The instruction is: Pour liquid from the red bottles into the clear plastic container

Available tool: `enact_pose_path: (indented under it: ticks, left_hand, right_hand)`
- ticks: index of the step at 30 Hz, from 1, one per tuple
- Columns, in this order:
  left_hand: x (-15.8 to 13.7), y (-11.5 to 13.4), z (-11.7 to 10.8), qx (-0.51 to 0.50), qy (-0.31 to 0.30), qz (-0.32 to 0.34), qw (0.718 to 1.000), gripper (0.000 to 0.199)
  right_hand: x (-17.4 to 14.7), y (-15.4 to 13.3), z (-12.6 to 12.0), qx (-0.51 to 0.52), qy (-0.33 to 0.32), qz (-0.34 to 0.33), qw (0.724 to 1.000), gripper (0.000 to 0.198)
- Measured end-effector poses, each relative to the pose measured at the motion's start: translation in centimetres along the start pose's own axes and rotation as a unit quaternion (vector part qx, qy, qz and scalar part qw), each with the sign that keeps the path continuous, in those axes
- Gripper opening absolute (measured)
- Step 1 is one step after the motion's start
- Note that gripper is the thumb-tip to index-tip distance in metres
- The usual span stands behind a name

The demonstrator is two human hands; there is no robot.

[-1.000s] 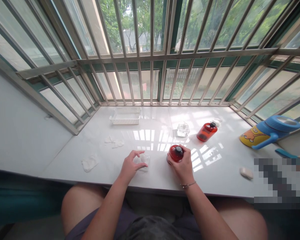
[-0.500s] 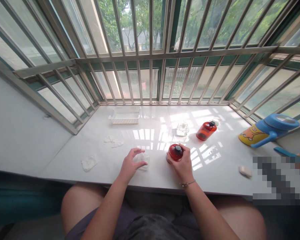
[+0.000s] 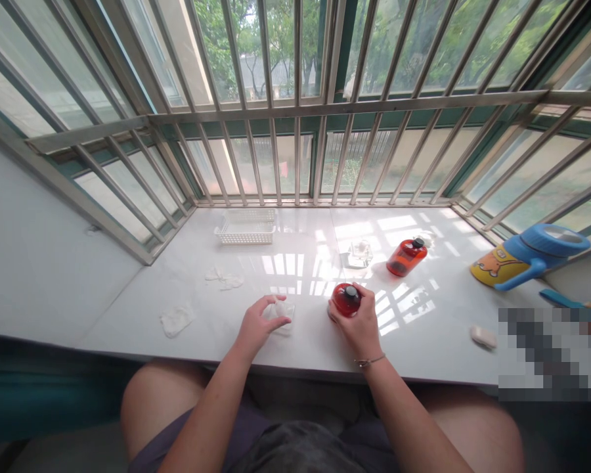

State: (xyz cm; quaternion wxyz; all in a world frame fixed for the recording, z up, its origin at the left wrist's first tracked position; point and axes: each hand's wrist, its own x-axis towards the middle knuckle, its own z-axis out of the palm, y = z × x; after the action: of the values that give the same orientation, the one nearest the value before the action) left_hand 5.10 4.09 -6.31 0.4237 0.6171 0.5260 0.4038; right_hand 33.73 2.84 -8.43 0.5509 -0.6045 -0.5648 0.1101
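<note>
Red bottle (image 3: 343,307) sits upright near centre, your right hand (image 3: 360,325) curled round it. Your left hand (image 3: 257,326) is half-open around the clear container (image 3: 286,314), can't tell if gripping. Looks like steadying; next move calls for 2 secure grips.

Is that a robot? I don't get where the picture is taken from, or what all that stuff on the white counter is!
There's no robot here, just a person's two bare hands. The camera is worn on the person's head, so it looks forward and down, a bit like seeing through their eyes.

The right hand holds a red bottle with a dark cap. The left hand curves its fingers by a small clear container; I can't tell how firmly it's touching.

On the white counter there's also another red bottle, a clear block-shaped thing, a white basket and a blue and yellow mug.
</note>
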Motion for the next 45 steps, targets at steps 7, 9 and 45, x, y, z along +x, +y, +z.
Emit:
enact_pose_path:
  ticks: [7, 9, 45]
  left_hand:
    - [-0.1, 0.0, 0.0, -0.010, 0.005, 0.004, 1.000, 0.063]
    - [-0.1, 0.2, 0.0, 0.012, -0.001, 0.020, 1.000, 0.051]
    - [4.9, 0.2, -10.4, 0.519, 0.130, 0.103, 0.839, 0.031]
  right_hand:
    - [0.0, 0.1, 0.0, -0.001, -0.003, 0.001, 1.000, 0.075]
    - [0.0, 0.1, 0.0, -0.002, -0.001, -0.001, 1.000, 0.075]
    - [-0.1, 0.3, 0.1, 0.000, -0.002, 0.000, 1.000, 0.077]
